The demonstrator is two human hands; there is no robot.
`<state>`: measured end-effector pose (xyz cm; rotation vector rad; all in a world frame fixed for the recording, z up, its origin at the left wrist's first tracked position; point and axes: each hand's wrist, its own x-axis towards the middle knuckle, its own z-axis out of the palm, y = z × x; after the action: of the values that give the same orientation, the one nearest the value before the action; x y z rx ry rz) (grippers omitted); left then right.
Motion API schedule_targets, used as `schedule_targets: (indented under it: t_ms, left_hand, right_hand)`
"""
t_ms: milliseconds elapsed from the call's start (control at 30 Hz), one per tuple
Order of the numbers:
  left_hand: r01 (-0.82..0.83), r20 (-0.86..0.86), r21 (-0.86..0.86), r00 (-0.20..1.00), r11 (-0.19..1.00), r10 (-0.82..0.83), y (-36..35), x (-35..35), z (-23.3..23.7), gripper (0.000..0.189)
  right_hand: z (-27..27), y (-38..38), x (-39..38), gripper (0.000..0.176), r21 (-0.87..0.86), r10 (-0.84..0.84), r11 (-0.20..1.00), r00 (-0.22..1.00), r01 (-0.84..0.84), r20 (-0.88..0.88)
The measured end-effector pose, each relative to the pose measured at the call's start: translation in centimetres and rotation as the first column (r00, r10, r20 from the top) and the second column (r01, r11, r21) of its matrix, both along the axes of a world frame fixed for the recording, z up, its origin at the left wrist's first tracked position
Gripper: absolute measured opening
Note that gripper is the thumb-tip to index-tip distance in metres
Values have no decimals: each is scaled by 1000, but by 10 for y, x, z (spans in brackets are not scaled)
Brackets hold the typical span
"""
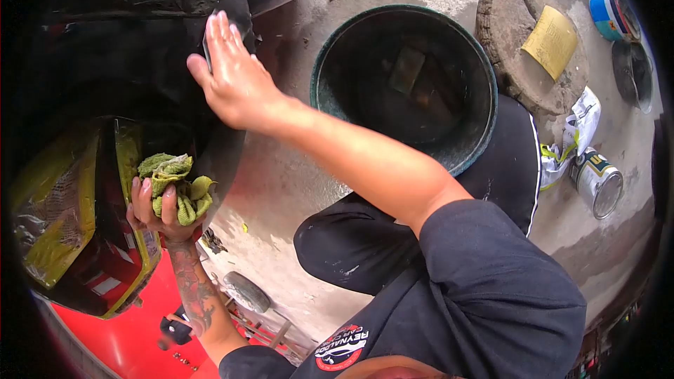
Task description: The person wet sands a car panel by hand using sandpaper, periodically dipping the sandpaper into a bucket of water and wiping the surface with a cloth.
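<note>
My right hand [235, 77] lies flat with its fingers spread on a glossy black panel [140, 77] at the upper left, and the arm reaches across from my right shoulder. Lower down, my left hand [156, 212], on a tattooed forearm, is closed around a crumpled green rag [175, 186] and presses it against the same black panel near a yellow and red decal [63, 210]. A red body part [126, 337] sits below the panel.
A round black basin [484, 126] holding dark water stands on the concrete floor beside my knee. Beyond it a yellow pad [551, 42] rests on a round block [505, 21]. A tin can [597, 182], a white bag [581, 123] and a blue cup [605, 15] lie at the right.
</note>
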<state>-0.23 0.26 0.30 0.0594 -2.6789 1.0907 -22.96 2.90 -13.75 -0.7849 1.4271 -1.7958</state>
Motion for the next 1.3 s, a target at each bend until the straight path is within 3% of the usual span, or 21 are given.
schedule_targets:
  t_ms: [167, 300, 500, 600, 733, 833, 1000, 1100, 1167, 1233, 1300]
  left_hand:
    - [11, 7, -5, 1000, 1000, -11, -3, 2, 2, 52]
    - [2, -9, -47, 1000, 999, -2, -4, 3, -1, 54]
    - [8, 7, -14, 1000, 1000, -8, -5, 5, 3, 58]
    - [-6, -13, -38, 1000, 999, 5, -4, 5, -1, 58]
    - [18, -8, -22, 1000, 1000, -18, -2, -1, -1, 57]
    - [11, 4, -18, 1000, 1000, -11, -3, 1, 1, 57]
    - [5, 0, -5, 1000, 1000, -5, -3, 1, 0, 56]
    - [0, 6, 20, 1000, 1000, 0, -3, 2, 2, 55]
    - [-9, 11, 1, 1000, 1000, 9, -2, 1, 2, 55]
    - [-19, 7, -12, 1000, 1000, 19, 0, -1, 1, 55]
    - [-20, 5, -13, 1000, 1000, 20, 1, 0, 1, 55]
  right_hand:
    - [-28, -44, -19, 77, -51, -81, 995, 995, 84, 55]
    - [-1, 29, 13, 79, -86, 119, 989, 990, -124, -70]
    - [-34, -18, -3, 74, -97, -54, 994, 997, 49, -46]
    - [-9, 15, 8, 72, -176, -47, 984, 981, 13, -189]
    - [-28, 14, -7, 70, -211, -116, 977, 873, 15, -474]
    - [-65, 18, -6, 70, -96, -8, 995, 910, -35, -414]
    - [-13, 12, -9, 70, -412, -252, 911, 826, 27, -504]
    - [-16, 16, -1, 69, -368, -276, 924, 847, 104, -454]
    - [-27, 35, 34, 74, -352, -210, 933, 910, 77, -358]
    - [-39, 69, 73, 78, -262, -42, 963, 917, -69, -398]
    - [-36, 69, 72, 79, -226, -52, 972, 896, -55, -441]
